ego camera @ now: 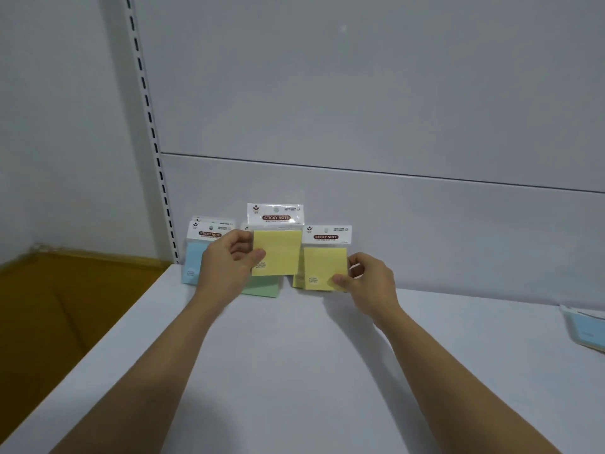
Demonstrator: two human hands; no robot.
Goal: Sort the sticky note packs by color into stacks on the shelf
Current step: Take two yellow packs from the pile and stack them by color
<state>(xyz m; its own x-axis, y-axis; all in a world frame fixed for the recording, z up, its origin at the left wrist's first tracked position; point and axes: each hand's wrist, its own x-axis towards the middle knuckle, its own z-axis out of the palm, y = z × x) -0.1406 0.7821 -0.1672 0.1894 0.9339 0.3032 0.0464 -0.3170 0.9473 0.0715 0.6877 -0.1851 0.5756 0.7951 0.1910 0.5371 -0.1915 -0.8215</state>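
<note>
My left hand (229, 263) pinches a yellow sticky note pack (278, 250) by its left edge and holds it upright above the white shelf (294, 371). A green pack (262, 288) stands behind and below it against the back panel. At the far left leans a stack of blue packs (196, 257), partly hidden by my left hand. My right hand (366, 280) pinches the lower right corner of another yellow pack (324, 267), which stands at the front of a yellow stack against the back panel.
More packs, a blue one on top (586, 332), lie at the shelf's right edge. A slotted upright (154, 136) runs up the back panel at the left. Past the shelf's left edge is a brown floor (65, 306).
</note>
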